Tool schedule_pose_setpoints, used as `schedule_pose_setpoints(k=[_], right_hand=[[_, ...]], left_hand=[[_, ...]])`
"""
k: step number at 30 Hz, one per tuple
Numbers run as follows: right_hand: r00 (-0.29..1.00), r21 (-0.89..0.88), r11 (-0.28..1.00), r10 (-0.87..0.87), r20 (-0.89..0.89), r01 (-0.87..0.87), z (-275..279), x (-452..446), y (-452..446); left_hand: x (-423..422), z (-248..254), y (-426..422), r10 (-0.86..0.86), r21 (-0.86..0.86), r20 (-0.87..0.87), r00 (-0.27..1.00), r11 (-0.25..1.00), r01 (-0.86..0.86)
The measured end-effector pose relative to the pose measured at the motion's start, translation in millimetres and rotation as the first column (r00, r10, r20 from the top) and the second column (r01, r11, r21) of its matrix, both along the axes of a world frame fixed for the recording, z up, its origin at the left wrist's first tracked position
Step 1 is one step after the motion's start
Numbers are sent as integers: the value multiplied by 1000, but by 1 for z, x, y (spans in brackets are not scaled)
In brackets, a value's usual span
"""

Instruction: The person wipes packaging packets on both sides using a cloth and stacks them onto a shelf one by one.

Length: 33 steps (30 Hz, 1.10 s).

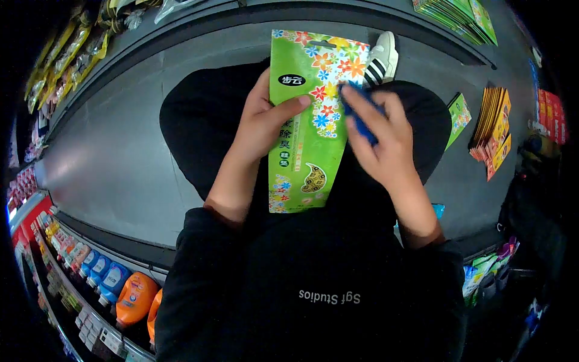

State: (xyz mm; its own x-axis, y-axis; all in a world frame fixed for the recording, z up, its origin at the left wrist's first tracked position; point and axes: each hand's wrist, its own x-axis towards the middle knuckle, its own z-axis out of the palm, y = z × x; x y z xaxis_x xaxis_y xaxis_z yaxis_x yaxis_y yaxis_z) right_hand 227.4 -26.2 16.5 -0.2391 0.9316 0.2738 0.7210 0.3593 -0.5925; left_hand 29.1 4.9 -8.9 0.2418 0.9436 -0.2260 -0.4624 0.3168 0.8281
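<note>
A green, flower-printed pack of insoles [301,145] stands over my lap, front side towards me, with a slot at its top. My left hand [265,120] grips its left edge, thumb flat on the printed front and the other fingers hidden behind. At the pack's right edge, my right hand [386,130] holds a crumpled blue cloth [363,123] against or very close to the front. Some blur covers the fingers of that hand. Whether the cloth presses on the pack I cannot tell exactly.
Beside my right knee a similar green pack [459,117] and a fanned stack of orange packs [493,130] lie on the grey floor [126,139]. More green packs [458,18] sit on the low shelf ahead. Detergent bottles [137,297] line the lower-left shelf. My shoe [383,57] shows beyond the pack.
</note>
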Motion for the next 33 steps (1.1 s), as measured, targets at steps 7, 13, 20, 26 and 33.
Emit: schedule_pose_setpoints(k=[7, 13, 20, 26, 33], right_hand=[[996, 277, 961, 6, -87, 18, 46, 2, 38], [968, 328, 941, -5, 250, -80, 20, -33, 48], [949, 25, 967, 242, 202, -252, -1, -36, -20], [961, 41, 970, 233, 147, -241, -3, -23, -23], [981, 341, 937, 15, 194, -82, 11, -19, 46]], left_hand=[[0, -9, 3, -100, -41, 95, 990, 994, 104], [4, -6, -2, -110, 23, 91, 990, 994, 109], [-2, -15, -11, 49, -187, 177, 983, 982, -15], [-3, -54, -28, -78, -230, 820, 567, 862, 452], [23, -40, -34, -214, -19, 909, 356, 835, 550]])
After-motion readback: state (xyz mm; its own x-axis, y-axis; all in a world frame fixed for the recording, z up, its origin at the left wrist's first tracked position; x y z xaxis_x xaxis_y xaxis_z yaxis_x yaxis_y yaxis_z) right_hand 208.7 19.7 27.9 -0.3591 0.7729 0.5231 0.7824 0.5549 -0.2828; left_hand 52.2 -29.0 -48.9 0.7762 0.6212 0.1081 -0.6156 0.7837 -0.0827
